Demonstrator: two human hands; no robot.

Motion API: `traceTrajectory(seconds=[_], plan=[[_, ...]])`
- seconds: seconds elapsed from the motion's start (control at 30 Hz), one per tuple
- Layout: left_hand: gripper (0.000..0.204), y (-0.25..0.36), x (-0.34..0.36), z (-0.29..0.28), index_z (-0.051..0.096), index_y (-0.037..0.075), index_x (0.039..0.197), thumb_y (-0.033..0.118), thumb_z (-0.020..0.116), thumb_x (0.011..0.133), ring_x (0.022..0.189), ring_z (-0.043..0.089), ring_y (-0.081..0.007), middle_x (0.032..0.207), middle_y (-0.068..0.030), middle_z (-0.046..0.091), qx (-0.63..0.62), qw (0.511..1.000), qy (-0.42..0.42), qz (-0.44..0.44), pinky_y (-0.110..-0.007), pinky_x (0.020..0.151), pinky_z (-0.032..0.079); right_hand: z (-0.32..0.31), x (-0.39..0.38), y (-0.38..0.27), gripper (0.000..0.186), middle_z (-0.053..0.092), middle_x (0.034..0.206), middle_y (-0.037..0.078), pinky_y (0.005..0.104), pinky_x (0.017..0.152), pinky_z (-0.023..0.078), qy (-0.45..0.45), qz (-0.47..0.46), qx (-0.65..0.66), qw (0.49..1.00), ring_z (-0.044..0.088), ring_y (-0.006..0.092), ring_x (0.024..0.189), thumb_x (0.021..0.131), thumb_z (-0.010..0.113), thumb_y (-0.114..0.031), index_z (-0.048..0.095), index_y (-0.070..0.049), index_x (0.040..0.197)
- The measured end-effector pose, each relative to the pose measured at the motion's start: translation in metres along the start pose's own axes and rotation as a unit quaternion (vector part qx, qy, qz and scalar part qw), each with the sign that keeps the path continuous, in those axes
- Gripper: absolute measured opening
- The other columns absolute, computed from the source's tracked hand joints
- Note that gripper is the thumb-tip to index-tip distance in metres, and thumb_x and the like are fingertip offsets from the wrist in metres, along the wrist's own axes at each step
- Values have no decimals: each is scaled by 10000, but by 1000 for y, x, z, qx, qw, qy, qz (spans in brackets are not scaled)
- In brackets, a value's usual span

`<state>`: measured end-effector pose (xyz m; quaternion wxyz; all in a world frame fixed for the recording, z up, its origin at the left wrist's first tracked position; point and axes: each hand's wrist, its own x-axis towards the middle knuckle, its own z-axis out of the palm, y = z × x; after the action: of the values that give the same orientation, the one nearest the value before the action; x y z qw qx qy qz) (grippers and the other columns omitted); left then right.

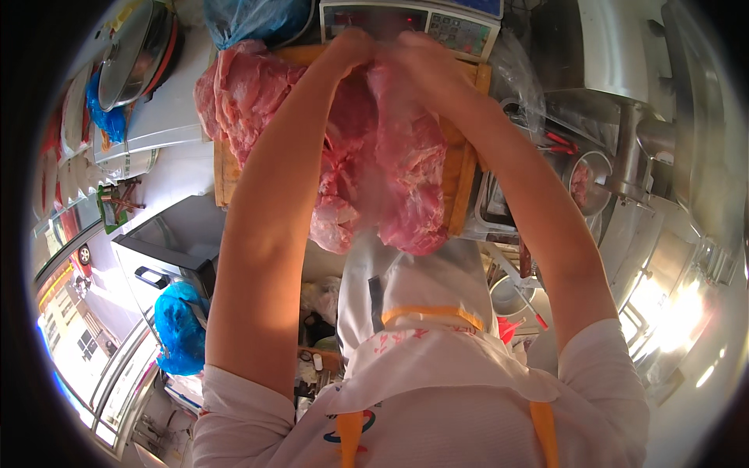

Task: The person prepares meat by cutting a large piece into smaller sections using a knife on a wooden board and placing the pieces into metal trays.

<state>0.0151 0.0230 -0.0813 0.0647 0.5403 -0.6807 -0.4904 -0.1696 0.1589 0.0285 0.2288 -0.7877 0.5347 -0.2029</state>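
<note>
Several large slabs of raw pink meat [409,179] lie on a wooden board [472,187], some overhanging its near edge toward my apron. My left hand [351,48] is curled at the far end of the meat, its fingers closed on it. Beside it, my right hand [413,54] also grips the far end of the right-hand piece, partly obscured by a hazy blur. Both hands are close to the digital scale [460,31] behind the board. Another thick piece of meat [226,101] sits left of my left forearm.
A blue plastic bag [253,17] is at the back left. Right of the board stand metal trays [488,207], a bowl with meat [585,187] and steel machinery [593,54]. At left are a dark bin [168,234], another blue bag [179,327] and windows [78,343].
</note>
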Motion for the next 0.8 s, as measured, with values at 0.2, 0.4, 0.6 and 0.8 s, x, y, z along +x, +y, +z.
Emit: traceTrajectory(seconds=[0.2,0.4,0.6,0.8], plan=[[268,-10,23,0,796,-14,843,252,834,839,721,677,-171,823,-115,747,138,988,-52,37,-371,628,525,16,-5,27,404,710,1083,171,495,898,555,-63,-45,-17,997,688,417,1032,840,709,-129,744,-145,1241],[232,-8,9,-2,777,-33,842,178,865,803,699,674,-194,827,-110,746,2,1000,-16,0,-364,596,522,3,18,9,316,727,1157,137,473,963,570,-31,-14,-1,999,702,374,1096,821,668,-26,818,-120,1082],[323,9,-4,-3,789,-29,857,237,953,774,695,663,-174,800,-74,726,-72,994,-14,-78,-353,639,531,26,-38,3,286,687,1064,120,460,971,537,-33,-81,40,995,666,350,1134,818,693,-9,820,-112,1052],[420,16,-4,1,782,-5,767,347,1007,727,692,625,-164,757,-41,692,-6,997,11,-74,-353,649,510,2,-102,-40,333,651,1134,134,459,929,545,-138,26,127,982,659,350,1100,839,696,23,766,-97,1142]])
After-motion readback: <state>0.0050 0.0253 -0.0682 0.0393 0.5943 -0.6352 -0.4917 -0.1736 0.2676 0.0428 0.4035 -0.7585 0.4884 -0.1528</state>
